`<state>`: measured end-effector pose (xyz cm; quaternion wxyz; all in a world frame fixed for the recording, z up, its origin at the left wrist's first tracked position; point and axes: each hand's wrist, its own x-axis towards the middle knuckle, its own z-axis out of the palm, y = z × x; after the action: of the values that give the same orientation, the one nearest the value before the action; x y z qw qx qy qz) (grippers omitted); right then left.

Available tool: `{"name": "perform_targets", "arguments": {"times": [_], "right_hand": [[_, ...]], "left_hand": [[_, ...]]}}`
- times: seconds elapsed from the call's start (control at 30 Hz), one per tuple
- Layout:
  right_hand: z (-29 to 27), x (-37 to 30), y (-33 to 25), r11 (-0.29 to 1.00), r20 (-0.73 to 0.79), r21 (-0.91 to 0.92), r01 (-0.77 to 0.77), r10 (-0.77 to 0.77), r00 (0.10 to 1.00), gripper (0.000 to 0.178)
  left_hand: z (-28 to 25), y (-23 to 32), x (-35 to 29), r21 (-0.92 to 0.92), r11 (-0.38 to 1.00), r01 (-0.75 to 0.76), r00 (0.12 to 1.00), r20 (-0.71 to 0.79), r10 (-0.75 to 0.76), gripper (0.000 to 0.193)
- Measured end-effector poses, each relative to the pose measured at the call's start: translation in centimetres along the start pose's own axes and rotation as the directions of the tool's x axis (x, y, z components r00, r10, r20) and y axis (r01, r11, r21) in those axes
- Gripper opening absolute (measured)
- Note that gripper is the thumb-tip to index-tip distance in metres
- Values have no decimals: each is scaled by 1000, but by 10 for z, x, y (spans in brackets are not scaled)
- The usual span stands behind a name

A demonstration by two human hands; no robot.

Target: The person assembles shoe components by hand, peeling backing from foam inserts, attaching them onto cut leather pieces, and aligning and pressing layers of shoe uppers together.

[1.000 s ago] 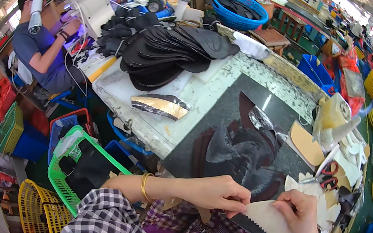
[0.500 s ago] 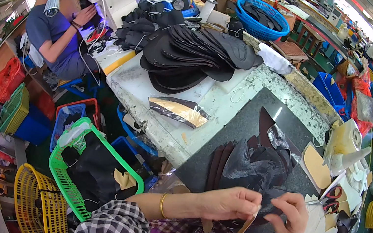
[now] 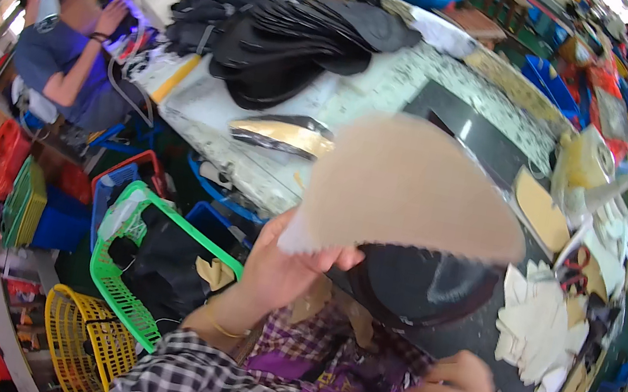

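Held up over the work table is a beige shoe-upper-shaped piece [image 3: 415,193] with a finely notched lower edge. My left hand [image 3: 281,266] is closed on its lower left corner, thumb and fingers pinching it. My right hand [image 3: 456,389] is lower, in front of my checked clothing, with its fingers curled; whether anything small is in them is hidden. Beneath the beige piece lies a dark, curved, shiny piece [image 3: 430,300] on the black board [image 3: 499,359], partly covered from sight.
Black shaped pieces [image 3: 282,43] are stacked at the far left of the table [image 3: 208,131]. Pale cut pieces [image 3: 536,319] and red-handled scissors [image 3: 574,267] lie at right. A green basket [image 3: 117,287] and a yellow basket [image 3: 83,336] stand left. A co-worker [image 3: 61,59] sits beyond.
My left hand has moved left and up, turning the beige piece from edge-on to broad side. My right hand has come away from it and dropped. The whole view has shifted.
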<state>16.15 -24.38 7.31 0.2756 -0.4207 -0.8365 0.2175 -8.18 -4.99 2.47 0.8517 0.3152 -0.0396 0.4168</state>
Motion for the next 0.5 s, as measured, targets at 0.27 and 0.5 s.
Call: {"name": "perform_targets", "arguments": {"times": [0.27, 0.5], "right_hand": [[-26, 73, -18, 978, -128, -186, -92, 69, 989, 29], [-39, 54, -5, 981, -276, -186, -50, -4, 961, 39]], "left_hand": [[65, -38, 4, 517, 732, 443, 821, 93, -563, 22], [46, -38, 12, 439, 571, 694, 589, 111, -800, 21]]}}
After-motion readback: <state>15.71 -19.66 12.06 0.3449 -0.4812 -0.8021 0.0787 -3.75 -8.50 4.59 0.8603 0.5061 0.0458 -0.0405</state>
